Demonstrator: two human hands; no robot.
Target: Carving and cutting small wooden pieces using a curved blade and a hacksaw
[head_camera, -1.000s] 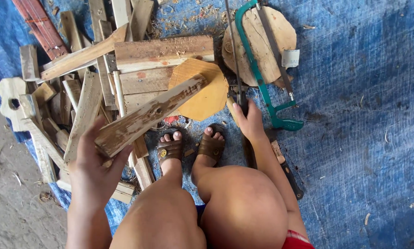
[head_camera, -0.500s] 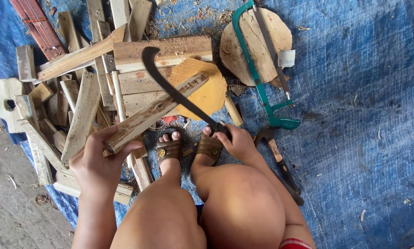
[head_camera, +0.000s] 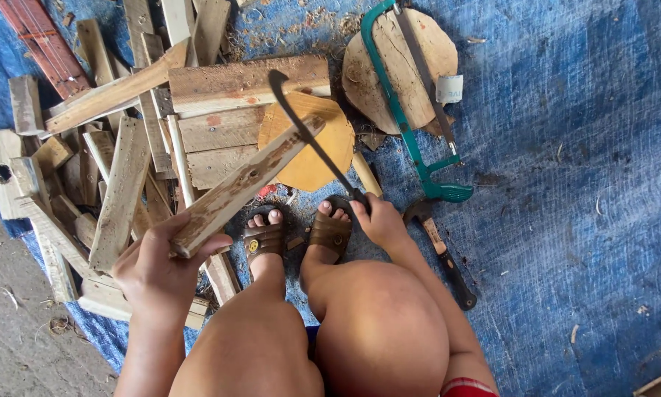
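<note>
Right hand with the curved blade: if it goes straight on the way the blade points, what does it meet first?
Likely the wooden slat held by the left hand. The right hand aims its curved blade up-left, and the blade already crosses the slat in view; contact versus height above it is unclear.

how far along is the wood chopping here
Early, it seems. Done: the left hand has one wooden slat propped up at a slant, and the right hand grips the curved blade, raised across it. In hand: the cut itself; no split shows. Left: the scrap wood pile beside it.
</note>
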